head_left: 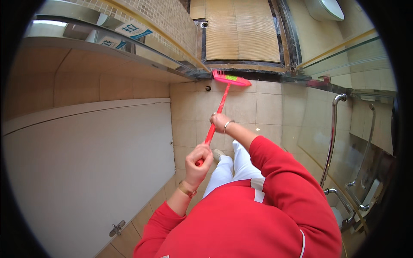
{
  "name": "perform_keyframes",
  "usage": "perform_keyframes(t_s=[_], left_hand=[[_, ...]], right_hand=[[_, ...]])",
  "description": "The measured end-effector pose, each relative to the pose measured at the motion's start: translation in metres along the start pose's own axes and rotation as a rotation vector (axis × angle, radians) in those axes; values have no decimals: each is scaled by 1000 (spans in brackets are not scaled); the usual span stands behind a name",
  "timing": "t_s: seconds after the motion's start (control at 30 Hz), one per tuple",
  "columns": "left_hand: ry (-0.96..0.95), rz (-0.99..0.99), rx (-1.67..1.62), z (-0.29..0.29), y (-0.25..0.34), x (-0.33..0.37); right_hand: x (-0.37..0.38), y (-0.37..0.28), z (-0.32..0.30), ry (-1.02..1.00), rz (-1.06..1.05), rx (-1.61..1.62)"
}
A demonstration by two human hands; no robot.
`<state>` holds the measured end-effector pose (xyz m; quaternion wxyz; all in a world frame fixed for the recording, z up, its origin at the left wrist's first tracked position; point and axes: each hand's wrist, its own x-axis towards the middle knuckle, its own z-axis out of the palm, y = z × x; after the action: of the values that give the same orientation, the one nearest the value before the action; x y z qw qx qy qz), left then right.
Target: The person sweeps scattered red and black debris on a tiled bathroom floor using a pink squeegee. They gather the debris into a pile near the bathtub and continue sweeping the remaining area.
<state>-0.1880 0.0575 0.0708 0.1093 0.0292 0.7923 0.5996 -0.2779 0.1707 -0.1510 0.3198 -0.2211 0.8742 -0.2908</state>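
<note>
A broom with a red handle and a pink and yellow-green head (231, 78) slants away from me across the floor. Its head rests along the dark sill of the shower area, at the far edge of the tiles. My left hand (198, 162) is closed round the top end of the handle. Farther down the shaft, my right hand (220, 122) grips it too, slightly blurred. A small dark round object (208, 88) lies on the tiles just left of the broom head; I cannot make out what it is.
To the left stands a large white door panel (94, 167) with a metal latch (117, 228). Glass panels with a curved metal handle (333, 137) rise on the right. Beyond the sill lies a ribbed beige floor (241, 32) with a drain (204, 25). A white toilet (325, 9) is at the far right.
</note>
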Motion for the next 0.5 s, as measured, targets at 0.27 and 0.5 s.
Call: perform_keyframes(t_s=[0.27,0.5], left_hand=[[-27,-57,84,-47,44,-72],[-256,211,34,-35,37,-65]], right_hand=[[-37,-96,63,-60,-186,190],[-84,-47,36,237,-72,116]])
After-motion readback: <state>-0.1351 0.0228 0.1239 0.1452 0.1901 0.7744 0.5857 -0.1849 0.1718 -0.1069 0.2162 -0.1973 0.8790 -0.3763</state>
